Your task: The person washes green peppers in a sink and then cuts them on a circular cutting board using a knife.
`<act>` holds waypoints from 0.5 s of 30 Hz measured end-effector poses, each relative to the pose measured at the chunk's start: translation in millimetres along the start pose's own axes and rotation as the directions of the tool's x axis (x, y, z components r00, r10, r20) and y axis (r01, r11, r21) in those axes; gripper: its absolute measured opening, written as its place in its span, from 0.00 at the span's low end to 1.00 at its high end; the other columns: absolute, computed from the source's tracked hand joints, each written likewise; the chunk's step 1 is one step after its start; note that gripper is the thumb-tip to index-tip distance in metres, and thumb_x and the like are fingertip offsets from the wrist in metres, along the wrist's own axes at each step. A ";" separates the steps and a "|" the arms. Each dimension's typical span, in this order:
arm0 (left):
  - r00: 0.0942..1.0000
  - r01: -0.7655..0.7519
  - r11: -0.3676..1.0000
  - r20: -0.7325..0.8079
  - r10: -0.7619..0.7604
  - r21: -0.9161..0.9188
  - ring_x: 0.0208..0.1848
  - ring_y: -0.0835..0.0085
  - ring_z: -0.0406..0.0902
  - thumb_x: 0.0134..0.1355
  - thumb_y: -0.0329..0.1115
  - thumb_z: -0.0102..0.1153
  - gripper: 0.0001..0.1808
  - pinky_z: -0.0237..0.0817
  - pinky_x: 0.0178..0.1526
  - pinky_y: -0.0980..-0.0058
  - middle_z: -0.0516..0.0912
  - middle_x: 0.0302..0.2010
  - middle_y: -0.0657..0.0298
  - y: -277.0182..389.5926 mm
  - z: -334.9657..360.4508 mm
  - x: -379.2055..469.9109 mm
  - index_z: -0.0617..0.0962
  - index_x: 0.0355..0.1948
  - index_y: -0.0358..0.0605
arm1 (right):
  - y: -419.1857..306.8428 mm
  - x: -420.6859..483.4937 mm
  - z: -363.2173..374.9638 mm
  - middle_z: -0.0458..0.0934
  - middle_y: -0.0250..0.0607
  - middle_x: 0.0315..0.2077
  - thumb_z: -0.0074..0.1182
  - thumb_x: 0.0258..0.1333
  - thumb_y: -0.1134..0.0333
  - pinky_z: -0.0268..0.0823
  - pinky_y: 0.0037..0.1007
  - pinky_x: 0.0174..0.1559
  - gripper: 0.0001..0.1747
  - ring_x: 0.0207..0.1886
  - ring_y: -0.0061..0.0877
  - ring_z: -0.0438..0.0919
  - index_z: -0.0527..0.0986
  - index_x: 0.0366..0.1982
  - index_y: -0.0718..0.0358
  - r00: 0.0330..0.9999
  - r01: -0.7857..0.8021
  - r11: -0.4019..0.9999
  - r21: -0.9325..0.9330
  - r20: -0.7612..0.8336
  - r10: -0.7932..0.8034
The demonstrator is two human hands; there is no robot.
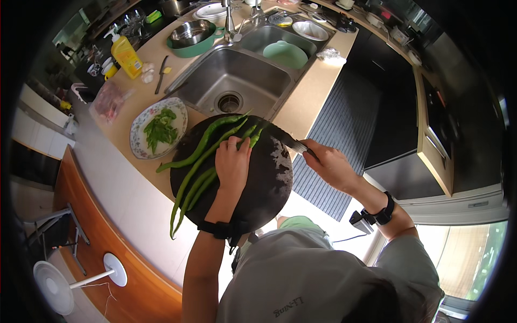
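Several long green chili peppers (202, 150) lie across a round dark cutting board (258, 189), their tails hanging past its near-left edge. My left hand (233, 163) presses down on the peppers near their stem ends, its fingers bent over them. In my right hand (333, 165) is the handle of a kitchen knife (282, 136). The dark blade reaches left over the board, close to the pepper ends; whether it touches them I cannot tell. Left of the board, a flower-patterned oval plate (136, 142) holds green pepper pieces (160, 129).
A double steel sink (246, 76) lies beyond the board, with a green basin (285, 54) in its far bowl. A small knife (161, 74), garlic bulbs (148, 72), a bag of meat (110, 101) and a yellow pump bottle (127, 55) stand or lie at the left.
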State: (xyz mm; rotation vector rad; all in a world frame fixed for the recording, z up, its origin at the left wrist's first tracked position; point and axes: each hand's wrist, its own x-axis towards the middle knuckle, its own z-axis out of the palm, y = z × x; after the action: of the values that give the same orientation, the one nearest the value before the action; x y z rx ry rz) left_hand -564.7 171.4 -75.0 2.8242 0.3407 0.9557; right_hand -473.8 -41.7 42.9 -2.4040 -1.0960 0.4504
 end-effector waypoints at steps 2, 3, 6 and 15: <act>1.000 0.005 1.000 -0.005 -0.005 0.000 0.37 0.64 0.73 0.52 0.32 0.64 0.14 0.65 0.39 0.67 0.73 0.37 0.64 0.1 0.2 2.5 0.82 0.42 0.48 | 0.6 4.5 -1.5 0.79 0.48 0.30 0.41 0.65 0.63 0.70 0.40 0.39 0.15 0.34 0.42 0.79 0.67 0.49 0.61 1.000 -0.008 1.000 -0.014 0.030 0.008; 1.000 0.016 1.000 0.008 -0.016 -0.006 0.37 0.64 0.73 0.51 0.32 0.65 0.14 0.65 0.39 0.67 0.73 0.36 0.64 0.8 -0.6 2.8 0.82 0.42 0.48 | 0.1 6.1 -1.7 0.78 0.48 0.30 0.40 0.66 0.63 0.70 0.40 0.39 0.14 0.35 0.43 0.79 0.67 0.49 0.62 0.999 0.009 1.000 -0.011 0.037 -0.009; 0.999 0.033 0.999 0.030 -0.033 -0.009 0.36 0.65 0.72 0.50 0.32 0.66 0.15 0.65 0.37 0.67 0.72 0.34 0.65 0.1 -4.6 4.1 0.82 0.41 0.48 | -1.9 12.3 -1.4 0.78 0.50 0.31 0.38 0.67 0.62 0.69 0.42 0.40 0.14 0.36 0.44 0.78 0.66 0.47 0.62 0.997 0.028 1.000 -0.005 0.078 -0.027; 0.998 0.059 0.998 0.030 -0.058 -0.017 0.35 0.65 0.71 0.48 0.31 0.67 0.15 0.66 0.36 0.68 0.72 0.33 0.64 6.9 -6.6 6.4 0.83 0.40 0.48 | -5.5 19.1 -12.4 0.77 0.52 0.31 0.34 0.69 0.59 0.67 0.45 0.42 0.15 0.37 0.47 0.77 0.64 0.46 0.64 0.979 0.011 1.000 -0.022 0.204 -0.006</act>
State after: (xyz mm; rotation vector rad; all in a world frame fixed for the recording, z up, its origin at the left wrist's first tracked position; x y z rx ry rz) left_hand -562.6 166.7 -64.7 2.7927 0.4069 0.8994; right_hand -459.4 -27.2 54.2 -2.4134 -1.2030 0.6980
